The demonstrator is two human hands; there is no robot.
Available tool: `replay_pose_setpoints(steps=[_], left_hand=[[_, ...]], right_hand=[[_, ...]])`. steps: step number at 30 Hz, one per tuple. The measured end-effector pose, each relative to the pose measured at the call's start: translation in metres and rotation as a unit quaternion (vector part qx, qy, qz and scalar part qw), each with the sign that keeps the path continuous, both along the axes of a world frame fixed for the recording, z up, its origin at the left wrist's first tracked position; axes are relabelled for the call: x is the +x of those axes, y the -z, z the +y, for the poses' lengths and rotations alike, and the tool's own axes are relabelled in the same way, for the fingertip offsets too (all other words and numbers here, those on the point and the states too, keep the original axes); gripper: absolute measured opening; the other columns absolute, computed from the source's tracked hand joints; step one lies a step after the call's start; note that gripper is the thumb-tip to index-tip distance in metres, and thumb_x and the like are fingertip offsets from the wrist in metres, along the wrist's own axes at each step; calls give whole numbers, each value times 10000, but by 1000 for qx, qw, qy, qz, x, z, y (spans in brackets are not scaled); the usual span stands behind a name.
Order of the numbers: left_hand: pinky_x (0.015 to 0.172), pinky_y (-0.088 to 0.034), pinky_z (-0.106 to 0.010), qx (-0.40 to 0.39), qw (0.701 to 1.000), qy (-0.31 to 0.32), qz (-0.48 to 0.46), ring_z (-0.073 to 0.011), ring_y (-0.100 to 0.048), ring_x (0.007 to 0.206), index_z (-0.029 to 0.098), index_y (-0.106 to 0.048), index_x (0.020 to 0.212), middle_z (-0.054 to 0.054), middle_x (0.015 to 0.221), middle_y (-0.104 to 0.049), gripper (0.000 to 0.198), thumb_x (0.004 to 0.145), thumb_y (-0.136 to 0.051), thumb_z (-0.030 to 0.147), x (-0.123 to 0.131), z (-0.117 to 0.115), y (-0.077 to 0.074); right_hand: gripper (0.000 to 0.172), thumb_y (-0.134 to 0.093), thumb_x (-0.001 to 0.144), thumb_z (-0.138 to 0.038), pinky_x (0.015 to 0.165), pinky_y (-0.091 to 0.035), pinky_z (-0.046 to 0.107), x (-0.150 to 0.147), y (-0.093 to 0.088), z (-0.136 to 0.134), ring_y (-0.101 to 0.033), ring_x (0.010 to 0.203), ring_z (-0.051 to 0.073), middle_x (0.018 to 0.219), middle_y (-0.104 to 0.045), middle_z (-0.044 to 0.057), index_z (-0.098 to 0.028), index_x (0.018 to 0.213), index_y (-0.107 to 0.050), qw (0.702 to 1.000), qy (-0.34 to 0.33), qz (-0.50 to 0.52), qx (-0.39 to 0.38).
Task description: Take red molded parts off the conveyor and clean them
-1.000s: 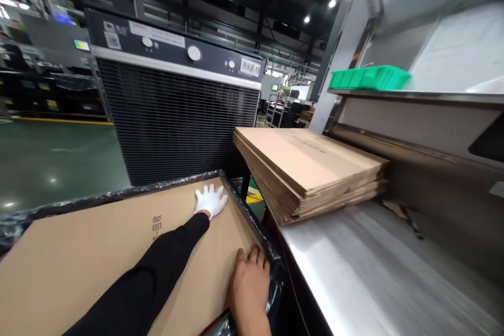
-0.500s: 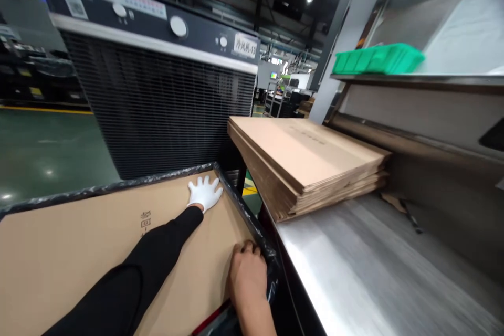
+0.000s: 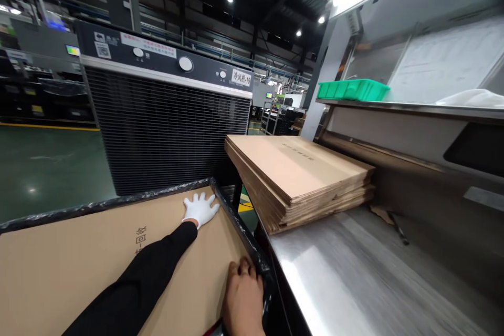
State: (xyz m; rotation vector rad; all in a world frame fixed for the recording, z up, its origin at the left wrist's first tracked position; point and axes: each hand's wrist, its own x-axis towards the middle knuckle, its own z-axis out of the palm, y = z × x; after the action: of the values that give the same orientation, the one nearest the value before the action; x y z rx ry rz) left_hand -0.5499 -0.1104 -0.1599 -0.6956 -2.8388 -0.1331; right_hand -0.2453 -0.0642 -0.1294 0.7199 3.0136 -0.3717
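My left hand [image 3: 200, 209], in a white glove at the end of a black sleeve, lies flat with fingers spread on the far right corner of a large flat cardboard sheet [image 3: 79, 268]. My bare right hand [image 3: 243, 299] rests at the sheet's near right edge, its fingers curled over the edge against the black plastic wrap [image 3: 252, 257] around the stack. A stack of folded cardboard boxes [image 3: 299, 178] lies on the steel table [image 3: 354, 283] to the right.
A big dark air cooler [image 3: 165, 115] stands right behind the cardboard sheet. A green bin [image 3: 352, 90] sits on a shelf above the steel table. Green factory floor [image 3: 47, 168] opens to the left.
My right hand's fingers have curled from lying flat to gripping the sheet's near right edge. My left hand stays spread on the far corner. The view shifted slightly.
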Motion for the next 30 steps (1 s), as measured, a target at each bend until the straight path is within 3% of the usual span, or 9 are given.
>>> replay_pose_setpoints(steps=[12, 16, 19, 23, 30], left_hand=[[1160, -282, -682, 11, 999, 42, 22, -368, -407, 1418, 221, -499, 1445, -134, 1534, -468, 576, 963, -556, 532, -48, 6, 26], [1168, -263, -689, 15, 999, 40, 19, -373, -386, 1436, 212, -510, 1436, -139, 1546, -458, 567, 965, -557, 524, -43, 6, 22], [1179, -249, -685, 10, 999, 47, -1, -369, -365, 1456, 222, -502, 1453, -133, 1564, -447, 576, 966, -556, 526, -40, -6, 12], [1183, -208, -717, -6, 999, 9, -44, -386, -328, 1481, 249, -461, 1497, -131, 1599, -409, 614, 964, -552, 540, -44, -60, -4], [1203, -154, -699, -25, 992, -108, -65, -370, -291, 1511, 266, -396, 1548, -127, 1623, -393, 659, 970, -519, 559, -20, -208, -17]], right_hand=[[623, -286, 939, -15, 1090, -418, 522, -1, 2, 2, -411, 1438, 353, 1572, -418, 192, -171, 1510, -483, 1000, -3, -29, 13], [594, -308, 947, -29, 1060, -454, 521, -5, 12, -1, -466, 1398, 358, 1541, -466, 182, -183, 1475, -532, 999, 10, -13, 32], [554, -354, 945, -37, 1043, -478, 533, -11, 25, -3, -536, 1338, 353, 1480, -546, 158, -200, 1412, -604, 998, 32, 12, 48], [544, -375, 937, -17, 1028, -506, 509, -19, 35, -4, -577, 1300, 334, 1426, -607, 105, -245, 1328, -676, 996, 56, 40, 60], [547, -376, 912, 16, 962, -537, 511, -18, 36, -9, -611, 1252, 358, 1378, -636, 146, -211, 1285, -706, 994, 47, 59, 79]])
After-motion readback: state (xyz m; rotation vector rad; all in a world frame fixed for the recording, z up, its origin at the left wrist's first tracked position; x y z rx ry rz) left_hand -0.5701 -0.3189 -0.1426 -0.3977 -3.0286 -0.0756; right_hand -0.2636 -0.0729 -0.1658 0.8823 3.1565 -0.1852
